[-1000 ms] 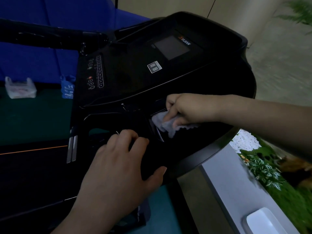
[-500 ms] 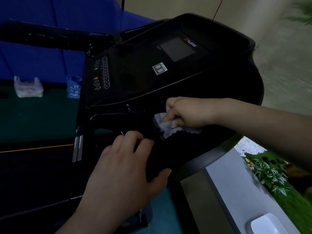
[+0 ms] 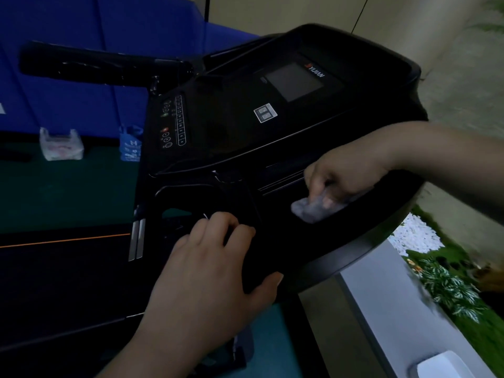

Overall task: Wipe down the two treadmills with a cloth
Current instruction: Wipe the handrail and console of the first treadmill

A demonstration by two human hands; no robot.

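— Head view, nearest first: what is your left hand [image 3: 210,274] doing?
— It rests on the near edge of the black treadmill console [image 3: 272,148], fingers curled over the rim and thumb spread along the edge. It grips the console and nothing else.
— And your right hand [image 3: 343,181]?
— Further in, your right hand has its fingers bent down onto the pale cloth [image 3: 311,210], bunching it and pressing it against the console's lower right tray area.
— What lies beyond?
— The dark screen [image 3: 294,81] sits near the top of the panel, a column of buttons [image 3: 180,120] at its left, and a black handlebar [image 3: 103,66] sticks out leftward. On the floor behind stand a white plastic bag [image 3: 61,144] and a blue bag [image 3: 131,144], against a blue wall [image 3: 81,28].
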